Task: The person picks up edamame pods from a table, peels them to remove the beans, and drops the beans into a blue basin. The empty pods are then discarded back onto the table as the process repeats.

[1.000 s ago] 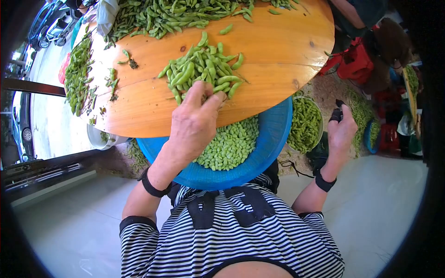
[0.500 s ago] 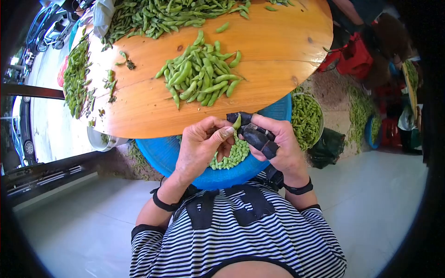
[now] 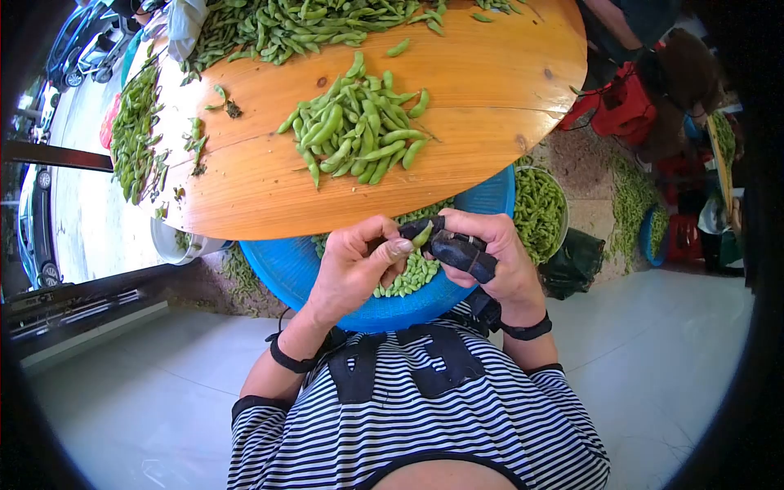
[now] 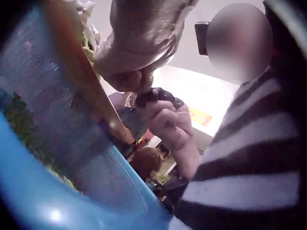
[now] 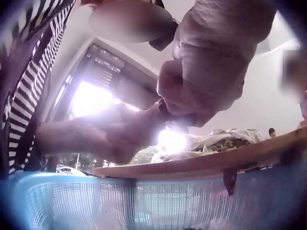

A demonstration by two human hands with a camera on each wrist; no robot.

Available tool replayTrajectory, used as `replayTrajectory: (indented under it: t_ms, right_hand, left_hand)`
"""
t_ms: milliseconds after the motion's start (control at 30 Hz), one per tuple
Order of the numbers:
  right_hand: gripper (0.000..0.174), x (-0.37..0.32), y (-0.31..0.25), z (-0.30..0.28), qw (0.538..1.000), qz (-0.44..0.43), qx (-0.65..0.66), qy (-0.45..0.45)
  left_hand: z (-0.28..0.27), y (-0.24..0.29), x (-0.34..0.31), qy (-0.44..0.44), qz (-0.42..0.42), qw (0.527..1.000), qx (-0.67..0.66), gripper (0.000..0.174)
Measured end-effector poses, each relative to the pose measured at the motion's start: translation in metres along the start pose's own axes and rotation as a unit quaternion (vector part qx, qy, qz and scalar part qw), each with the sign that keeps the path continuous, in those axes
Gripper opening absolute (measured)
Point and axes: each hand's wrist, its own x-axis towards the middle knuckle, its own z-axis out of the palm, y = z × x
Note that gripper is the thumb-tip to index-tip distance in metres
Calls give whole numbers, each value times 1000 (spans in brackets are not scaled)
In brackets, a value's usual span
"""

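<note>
Over a blue plastic basket [image 3: 359, 317], my left hand [image 3: 347, 265] pinches one green soybean pod [image 3: 423, 235] between thumb and forefinger. My right hand [image 3: 510, 257] meets it from the other side, its black-wrapped thumb and forefinger closed about the pod's far end. Shelled green beans [image 3: 408, 279] lie in the basket beneath both hands. On the wooden table [image 3: 482, 122] just ahead is a small heap of soybean pods [image 3: 359, 135]. In the left wrist view the left hand [image 4: 139, 48] covers the pod; the right hand [image 5: 211, 67] hides it in the right wrist view.
A larger mound of pods [image 3: 286, 28] covers the table's far side, with leafy stems [image 3: 137, 135] along its left edge. Right of the basket stands a bucket of pods [image 3: 539, 208] beside a dark green bag [image 3: 576, 261]. A white bucket [image 3: 173, 245] stands under the table at left.
My left hand has come back from the heap with a pod, and my right hand has swung in from the far right to meet it. Over the last half second both hands dipped slightly.
</note>
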Motion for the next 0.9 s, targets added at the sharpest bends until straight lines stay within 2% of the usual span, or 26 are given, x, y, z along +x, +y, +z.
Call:
replayTrajectory:
  t_ms: [33,67,133,167,267,333,367,400,467,500,567,600,633,667,700,767,833,900]
  right_hand:
    - [12,0,0,-1,1000,-5,24,-9]
    - [12,-1,0,-1,999,-10,49,-19]
    - [13,-1,0,-6,994,25,93,-42]
    - [14,-1,0,-8,987,60,137,-67]
    - [15,-4,4,-9,987,61,133,-63]
    - [15,-5,-1,-2,994,54,89,-35]
    - [16,-4,-3,1,998,47,44,-5]
    - [16,-3,0,2,998,47,44,-4]
    - [18,0,8,5,979,-112,-168,-2]
    - [18,0,7,8,980,-111,-167,-4]
    - [22,-2,4,13,969,-103,-220,41]
    - [22,-2,4,14,969,-104,-220,41]
    - [21,-2,6,14,971,-95,-216,47]
    - [21,-3,7,14,972,-86,-212,55]
    - [21,-3,7,14,972,-87,-213,55]
    - [22,-4,8,16,978,-78,-187,51]
    - [23,-4,14,21,967,-95,-227,70]
    - [24,-5,18,29,953,-111,-267,88]
  left_hand:
    - [-1,-5,-1,-46,-113,970,-211,16]
    - [1,-10,-2,-46,-113,970,-211,16]
    - [7,-19,-4,-132,-145,887,-417,20]
    - [9,-20,-4,-132,-145,887,-417,20]
    - [12,-20,-6,-143,-156,867,-452,26]
    - [13,-12,-8,-61,-162,919,-355,17]
    - [14,-8,-8,-62,-162,919,-354,17]
    - [14,-5,-8,-40,-134,957,-256,15]
    - [14,-9,-10,8,-56,998,-24,14]
    - [13,-12,-12,10,-57,998,-24,14]
    - [9,-14,-15,19,-8,988,153,15]
    - [8,-11,-13,20,-8,988,153,15]
    - [5,-6,-10,-20,-74,997,17,20]
    - [3,-3,-7,-59,-138,981,-120,26]
    - [-2,-3,-5,-59,-138,981,-121,26]
    - [-10,-4,-2,-119,-193,954,-197,35]
    - [-6,2,-1,-101,-195,964,-148,33]
    - [-2,4,-3,-63,-115,989,71,32]
